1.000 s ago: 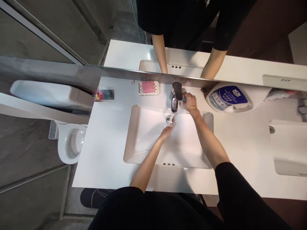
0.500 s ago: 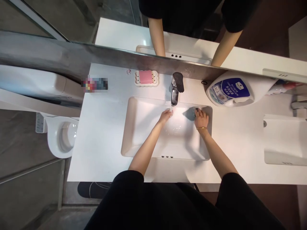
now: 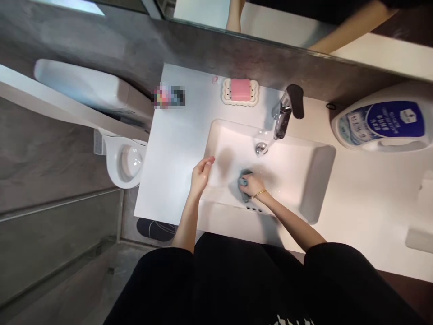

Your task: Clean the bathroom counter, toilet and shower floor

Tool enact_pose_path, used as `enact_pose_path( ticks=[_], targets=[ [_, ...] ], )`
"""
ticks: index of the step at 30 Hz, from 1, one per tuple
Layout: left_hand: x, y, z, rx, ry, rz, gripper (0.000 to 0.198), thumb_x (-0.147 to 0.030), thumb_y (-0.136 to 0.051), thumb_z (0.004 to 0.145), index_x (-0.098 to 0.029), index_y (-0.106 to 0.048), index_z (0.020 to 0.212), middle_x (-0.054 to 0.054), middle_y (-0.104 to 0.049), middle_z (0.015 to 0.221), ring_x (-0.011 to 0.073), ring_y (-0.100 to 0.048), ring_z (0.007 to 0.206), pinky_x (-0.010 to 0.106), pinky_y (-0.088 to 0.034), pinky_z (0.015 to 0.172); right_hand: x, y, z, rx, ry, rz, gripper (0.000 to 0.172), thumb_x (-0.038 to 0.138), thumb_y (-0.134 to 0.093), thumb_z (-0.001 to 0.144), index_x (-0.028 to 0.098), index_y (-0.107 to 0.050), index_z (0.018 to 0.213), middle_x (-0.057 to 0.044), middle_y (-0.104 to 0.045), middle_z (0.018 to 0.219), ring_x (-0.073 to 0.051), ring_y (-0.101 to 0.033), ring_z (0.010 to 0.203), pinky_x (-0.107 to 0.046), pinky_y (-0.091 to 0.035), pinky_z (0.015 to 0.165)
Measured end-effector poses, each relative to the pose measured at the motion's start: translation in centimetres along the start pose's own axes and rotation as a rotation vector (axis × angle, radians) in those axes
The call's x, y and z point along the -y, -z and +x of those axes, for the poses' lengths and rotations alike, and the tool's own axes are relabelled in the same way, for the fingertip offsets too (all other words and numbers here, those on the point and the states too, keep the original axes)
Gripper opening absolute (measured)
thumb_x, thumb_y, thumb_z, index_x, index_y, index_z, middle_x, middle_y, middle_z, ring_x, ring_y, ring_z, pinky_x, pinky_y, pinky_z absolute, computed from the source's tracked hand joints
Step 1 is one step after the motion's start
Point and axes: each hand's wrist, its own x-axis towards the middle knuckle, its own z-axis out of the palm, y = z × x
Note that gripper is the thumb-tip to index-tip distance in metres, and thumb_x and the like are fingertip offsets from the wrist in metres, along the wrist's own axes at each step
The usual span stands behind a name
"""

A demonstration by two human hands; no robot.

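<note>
My right hand (image 3: pixel 253 185) is closed on a grey-blue cloth (image 3: pixel 242 184) and presses it against the bottom of the white sink basin (image 3: pixel 304 167), near the front wall. My left hand (image 3: pixel 200 174) hovers over the basin's left rim with its fingers loosely curled and nothing in it. The chrome faucet (image 3: pixel 284 115) stands at the back of the basin, above the drain (image 3: pixel 260 148).
A pink soap bar in a white scalloped dish (image 3: pixel 240 91) sits behind the basin. A large white jug with a blue label (image 3: pixel 382 124) lies on the countertop (image 3: pixel 176 149) at right. A toilet (image 3: pixel 125 160) stands left of the counter. A mirror runs along the back.
My right hand left the faucet, took the cloth at the basin's right side and moved it to the basin's front. My left hand went from under the spout to the left rim.
</note>
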Motion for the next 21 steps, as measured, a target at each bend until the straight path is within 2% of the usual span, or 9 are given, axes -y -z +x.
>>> enact_pose_path(
  ticks=[2,5,7,10,12,14,16,18,21],
  targets=[
    [-0.5,1.5,-1.0,-0.072,-0.036,-0.017,0.041,-0.05,-0.061,0.082,-0.016,-0.068,0.105,0.014,-0.07,0.116,0.0259,-0.064,0.113,0.044,-0.044,0.105,3.4,-2.5,1.6,-0.018,0.262,0.182,0.033,0.029,-0.066,0.081,0.02,-0.067,0.113,-0.008,-0.07,0.112,-0.022,-0.064,0.099,-0.031,-0.048,0.088],
    [-0.9,1.8,-1.9,-0.114,-0.073,-0.026,0.04,-0.05,-0.062,0.083,-0.016,-0.066,0.104,0.013,-0.07,0.114,0.0251,-0.065,0.111,0.043,-0.046,0.103,6.9,-6.5,4.5,0.024,0.584,0.296,0.031,0.019,-0.063,0.083,0.017,-0.066,0.113,-0.009,-0.066,0.114,-0.02,-0.06,0.104,-0.031,-0.045,0.094],
    [-1.0,1.5,-2.2,-0.097,-0.104,-0.01,0.038,-0.049,-0.062,0.085,-0.017,-0.066,0.104,0.012,-0.07,0.113,0.0244,-0.065,0.11,0.042,-0.047,0.102,6.7,-7.9,5.9,0.085,0.746,0.225,0.026,0.013,-0.059,0.084,0.017,-0.067,0.108,-0.009,-0.064,0.113,-0.019,-0.056,0.105,-0.032,-0.044,0.095],
    [-1.0,1.2,-2.7,-0.026,-0.138,0.025,0.033,-0.046,-0.059,0.089,-0.019,-0.067,0.105,0.01,-0.07,0.114,0.0228,-0.065,0.111,0.04,-0.046,0.103,2.6,-7.1,6.2,0.156,0.832,0.038,0.021,0.012,-0.056,0.086,0.018,-0.067,0.103,-0.011,-0.062,0.114,-0.021,-0.051,0.106,-0.035,-0.043,0.096],
    [-0.8,1.1,-2.9,0.016,-0.142,0.041,0.029,-0.043,-0.057,0.091,-0.021,-0.067,0.107,0.009,-0.07,0.115,0.022,-0.064,0.112,0.04,-0.045,0.105,-1.2,-5.2,5.5,0.178,0.729,-0.07,0.02,0.014,-0.059,0.084,0.017,-0.066,0.102,-0.013,-0.06,0.114,-0.023,-0.051,0.107,-0.039,-0.043,0.096],
    [-0.4,0.9,-2.9,0.037,-0.134,0.036,0.027,-0.041,-0.055,0.092,-0.022,-0.068,0.107,0.008,-0.07,0.116,0.0218,-0.064,0.113,0.04,-0.045,0.105,-4.4,-2.9,5.2,0.107,0.485,-0.043,0.023,0.013,-0.063,0.078,0.016,-0.064,0.101,-0.014,-0.061,0.113,-0.024,-0.053,0.107,-0.04,-0.044,0.096],
    [-0.1,0.5,-2.9,0.05,-0.12,0.017,0.026,-0.04,-0.055,0.092,-0.022,-0.068,0.107,0.008,-0.07,0.116,0.0218,-0.064,0.112,0.041,-0.045,0.105,-6.3,-0.3,5.6,-0.131,0.176,0.14,0.029,0.013,-0.062,0.075,0.016,-0.063,0.104,-0.012,-0.062,0.112,-0.024,-0.055,0.106,-0.04,-0.045,0.096],
    [-0.1,-0.1,-2.8,0.07,-0.106,-0.011,0.026,-0.04,-0.055,0.092,-0.023,-0.068,0.106,0.008,-0.07,0.116,0.0213,-0.064,0.112,0.04,-0.046,0.104,-7.1,2.4,6.9,-0.391,-0.05,0.313,0.032,0.018,-0.054,0.078,0.015,-0.059,0.11,-0.01,-0.064,0.11,-0.023,-0.058,0.104,-0.04,-0.047,0.095],
    [-0.6,-0.3,-2.9,0.092,-0.084,-0.085,0.025,-0.041,-0.058,0.089,-0.022,-0.069,0.102,0.008,-0.071,0.112,0.0203,-0.065,0.107,0.039,-0.048,0.101,-6.8,6.2,9.1,-0.57,-0.191,0.594,0.031,0.023,-0.045,0.081,0.015,-0.054,0.109,-0.006,-0.065,0.095,-0.02,-0.062,0.09,-0.037,-0.052,0.083]
  ],
)
